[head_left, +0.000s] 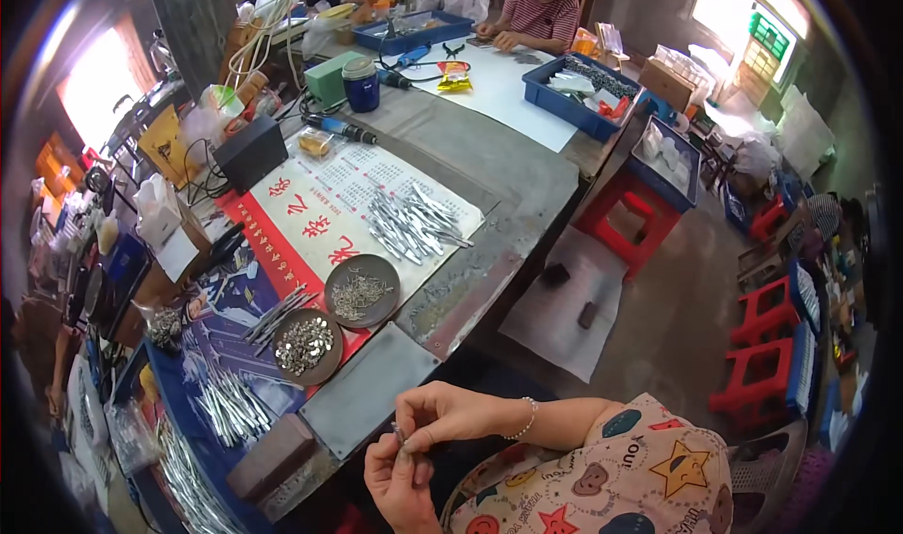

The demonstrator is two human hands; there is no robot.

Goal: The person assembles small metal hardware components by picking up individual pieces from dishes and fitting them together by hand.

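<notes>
My right hand (447, 414), with a beaded bracelet at the wrist, and my left hand (399, 489) meet beyond the table's near edge. Fingertips of both pinch a small dark metallic piece (400, 433), mostly hidden by the fingers. Closest to them on the table is a bare grey metal plate (353, 393). Beyond it stand a round dish of small flat silvery parts (305, 346) and another round dish of tiny pin-like parts (361, 291). A pile of slim silver metal pieces (414, 222) lies on a printed calendar sheet (324, 191).
More slim metal pieces (230, 407) lie left, near a brown block (273, 459) and a blue tray (141, 459). A blue-handled tool (339, 128) and jar (361, 85) stand farther back. Across the table sits another person (541, 17). Red stools (625, 219) stand at right.
</notes>
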